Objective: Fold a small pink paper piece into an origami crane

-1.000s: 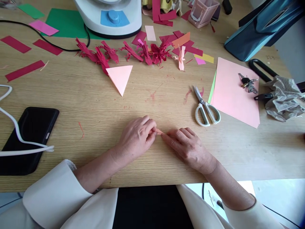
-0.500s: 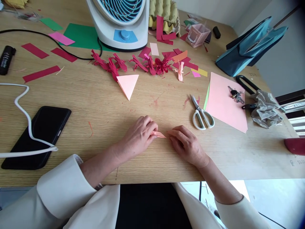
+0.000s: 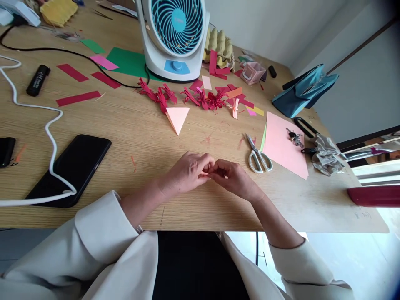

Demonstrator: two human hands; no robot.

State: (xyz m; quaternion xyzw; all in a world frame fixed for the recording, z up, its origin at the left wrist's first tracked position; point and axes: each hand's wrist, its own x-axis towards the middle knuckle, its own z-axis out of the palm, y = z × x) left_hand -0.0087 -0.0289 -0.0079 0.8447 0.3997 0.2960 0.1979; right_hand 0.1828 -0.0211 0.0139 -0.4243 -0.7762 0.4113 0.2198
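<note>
Keeping low over the tabletop (image 3: 150, 162) should help steadiness. The left hand (image 3: 190, 171) pinches the small folded salmon paper (image 3: 204, 173); the right hand (image 3: 231, 177) meets its other end, though whether it grips is hidden. Light, even pressure should crease without tearing. Half a second ago, the right hand stood apart from the paper, now mostly covered.

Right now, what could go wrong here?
The orange paper between the left hand and right hand is mostly hidden by fingers; a stray crease might go unnoticed.

Red paper pieces lie loose in front of the fan; airflow, if it's on, could scatter them.
</note>
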